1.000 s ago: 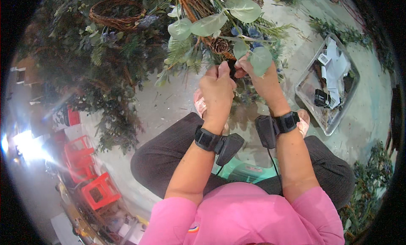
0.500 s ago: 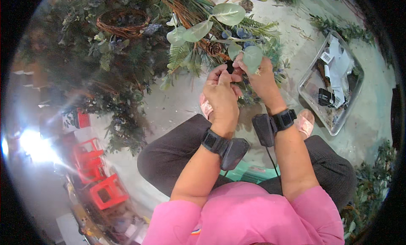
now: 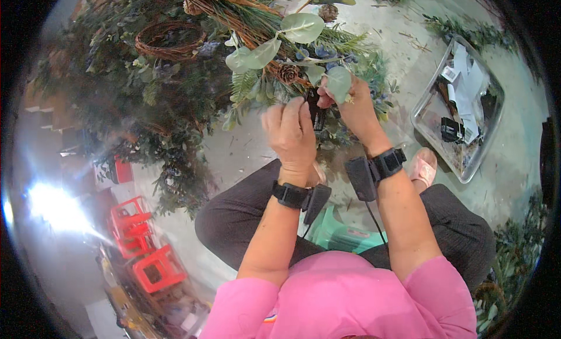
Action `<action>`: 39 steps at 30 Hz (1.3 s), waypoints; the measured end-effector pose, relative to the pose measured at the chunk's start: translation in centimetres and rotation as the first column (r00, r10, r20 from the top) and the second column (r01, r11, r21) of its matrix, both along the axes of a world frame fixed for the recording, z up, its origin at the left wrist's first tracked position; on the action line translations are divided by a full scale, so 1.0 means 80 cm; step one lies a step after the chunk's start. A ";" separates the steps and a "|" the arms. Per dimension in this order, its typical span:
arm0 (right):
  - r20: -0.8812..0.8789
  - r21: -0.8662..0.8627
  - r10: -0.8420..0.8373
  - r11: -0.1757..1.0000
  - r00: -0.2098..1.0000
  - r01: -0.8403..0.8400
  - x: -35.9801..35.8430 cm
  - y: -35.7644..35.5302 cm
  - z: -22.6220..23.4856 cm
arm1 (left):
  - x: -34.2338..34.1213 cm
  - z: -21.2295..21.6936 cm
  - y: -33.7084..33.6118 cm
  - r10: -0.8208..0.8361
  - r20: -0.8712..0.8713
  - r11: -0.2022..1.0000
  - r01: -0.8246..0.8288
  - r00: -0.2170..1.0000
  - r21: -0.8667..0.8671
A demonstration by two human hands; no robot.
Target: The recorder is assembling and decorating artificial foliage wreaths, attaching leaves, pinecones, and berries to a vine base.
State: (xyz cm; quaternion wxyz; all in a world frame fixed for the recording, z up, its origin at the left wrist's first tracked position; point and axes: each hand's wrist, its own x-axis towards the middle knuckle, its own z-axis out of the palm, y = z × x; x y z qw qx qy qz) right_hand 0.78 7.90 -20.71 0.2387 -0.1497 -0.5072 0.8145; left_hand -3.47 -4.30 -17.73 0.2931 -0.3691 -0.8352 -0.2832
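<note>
A pale green leaf (image 3: 339,85) hides some fingers of the right hand (image 3: 354,107) from us, and we cannot tell whether the left hand (image 3: 291,135) touches the black tag (image 3: 318,118), its lettering too small for us to read. The top edge crops the twig bundle (image 3: 241,24); glare (image 3: 58,206) blurs the far left.

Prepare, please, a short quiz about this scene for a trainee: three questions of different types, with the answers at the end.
1. True or false: the tray lies to the right of the right hand.

2. Choose one. What colour are the stools at the far left of the picture?
A) green
B) red
C) white

3. Fill in the missing word: a black ____ shows between the left hand and the right hand, just below the greenery.

Key:
1. True
2. B
3. tag
</note>
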 end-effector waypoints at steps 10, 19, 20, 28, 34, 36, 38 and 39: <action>0.001 0.032 -0.010 0.999 1.000 0.010 -0.007 0.005 -0.003 | -0.019 0.006 0.010 -0.046 -0.143 0.984 0.020 0.989 -0.178; -0.069 -0.063 -0.024 0.998 0.997 0.020 -0.012 0.007 -0.008 | -0.046 0.009 0.011 -0.177 -0.256 0.923 0.070 0.950 -0.379; -0.036 -0.008 -0.011 1.000 0.999 0.011 -0.011 0.008 -0.007 | -0.050 0.010 0.010 -0.222 -0.272 0.907 0.096 0.936 -0.411; -0.030 -0.035 0.005 0.999 1.000 -0.007 -0.011 0.008 -0.011 | -0.068 0.015 0.015 -0.409 -0.349 0.834 0.190 0.843 -0.517; 0.011 -0.004 0.008 1.000 1.000 -0.008 -0.009 0.011 0.003 | -0.058 0.013 0.020 -0.304 -0.326 0.869 0.120 0.895 -0.481; 0.054 -0.005 0.040 0.999 0.998 -0.040 -0.008 0.009 0.010 | -0.053 0.012 0.021 -0.287 -0.275 0.891 0.150 0.918 -0.428; 0.050 0.017 0.029 0.999 0.998 -0.030 -0.010 0.006 0.010 | -0.051 0.013 0.023 -0.268 -0.233 0.903 0.159 0.935 -0.399; 0.048 0.039 0.017 0.999 0.999 -0.019 -0.010 0.005 0.010 | -0.049 0.013 0.024 -0.251 -0.188 0.914 0.168 0.950 -0.370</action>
